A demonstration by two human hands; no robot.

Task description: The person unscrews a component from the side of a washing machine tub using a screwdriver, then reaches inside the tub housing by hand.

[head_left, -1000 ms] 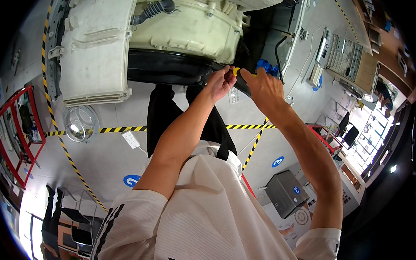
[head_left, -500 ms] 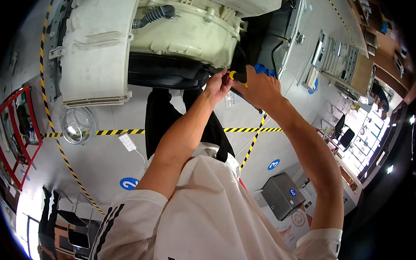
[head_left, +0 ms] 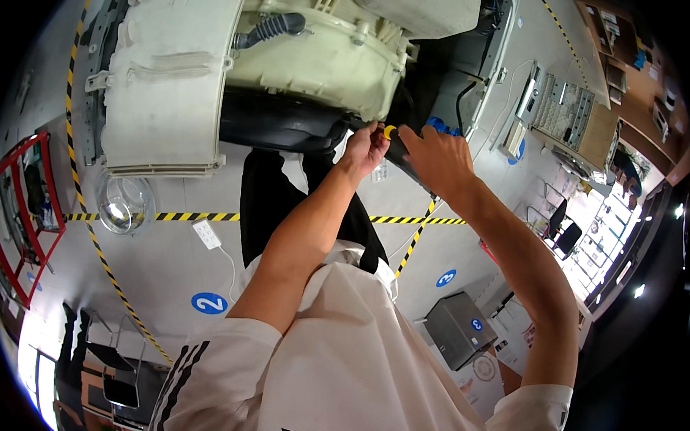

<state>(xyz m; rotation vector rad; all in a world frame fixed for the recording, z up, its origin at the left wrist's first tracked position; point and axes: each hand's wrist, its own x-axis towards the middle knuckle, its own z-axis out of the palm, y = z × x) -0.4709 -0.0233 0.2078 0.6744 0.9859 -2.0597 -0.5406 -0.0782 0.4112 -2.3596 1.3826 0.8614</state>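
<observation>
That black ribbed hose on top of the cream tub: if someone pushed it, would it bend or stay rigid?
The black ribbed hose would probably flex: its corrugated ribs and curved run suggest soft rubber. It likely springs back rather than flopping, since one end is fixed to the cream tub. It looks light for its size.

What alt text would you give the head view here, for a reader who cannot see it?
A person's left hand and right hand meet at a small yellow part by the underside of a stripped cream washing-machine tub. Both bare forearms rise from a white shirt. Below lies a grey floor with yellow-black tape.
</observation>
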